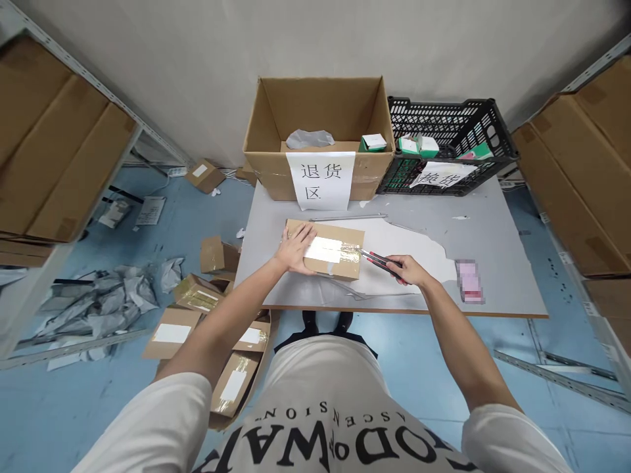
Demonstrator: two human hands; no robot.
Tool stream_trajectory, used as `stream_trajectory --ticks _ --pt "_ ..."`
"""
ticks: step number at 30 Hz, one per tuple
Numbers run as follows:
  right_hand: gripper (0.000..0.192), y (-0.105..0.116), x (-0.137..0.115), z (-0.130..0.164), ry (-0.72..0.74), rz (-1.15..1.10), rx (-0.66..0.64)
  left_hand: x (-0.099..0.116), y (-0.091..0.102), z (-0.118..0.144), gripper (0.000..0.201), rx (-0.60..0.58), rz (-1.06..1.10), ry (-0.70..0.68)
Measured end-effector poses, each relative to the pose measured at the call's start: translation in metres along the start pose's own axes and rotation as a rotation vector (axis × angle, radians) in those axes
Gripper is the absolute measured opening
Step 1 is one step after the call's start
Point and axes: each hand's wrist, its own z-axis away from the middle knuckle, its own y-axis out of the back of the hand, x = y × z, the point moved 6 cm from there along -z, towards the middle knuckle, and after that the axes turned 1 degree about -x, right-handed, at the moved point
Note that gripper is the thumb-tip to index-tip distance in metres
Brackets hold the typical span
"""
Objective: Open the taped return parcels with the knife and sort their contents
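A small brown cardboard box with a white label and clear tape lies on the table, slightly turned. My left hand rests on its left end with the fingers spread flat over the top. My right hand is wrapped round a black and red utility knife. The knife's tip points left and meets the taped right end of the box, near the label's edge. Under the box and to its right lies a white sheet with ragged edges.
At the back of the table stand a large open carton with a paper sign and a black plastic crate holding small green-and-white boxes. A pink item lies right. Labelled boxes and grey plastic wrapping occupy the floor at left.
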Motion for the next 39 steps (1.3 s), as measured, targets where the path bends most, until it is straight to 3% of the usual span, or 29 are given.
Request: stream_trajectory --ticks 6,16,25,33,39 --pt "0.05 -0.012 0.002 0.011 -0.017 -0.051 0.03 -0.002 -0.002 0.0 0.127 0.008 0.009 -0.013" --pt "0.039 -0.006 -0.01 -0.001 -0.015 0.014 -0.025 -0.002 -0.008 -0.002 0.127 0.006 -0.018 -0.06" --pt "0.051 -0.018 0.004 0.015 -0.066 -0.076 0.001 -0.003 -0.011 -0.001 0.131 -0.046 -0.091 0.015" --pt "0.054 -0.023 0.005 0.023 -0.078 -0.094 -0.003 -0.002 -0.009 0.001 0.13 -0.03 -0.089 -0.004" --pt "0.054 -0.035 0.007 0.033 -0.077 -0.105 0.063 -0.003 -0.009 0.002 0.13 -0.022 -0.091 0.003"
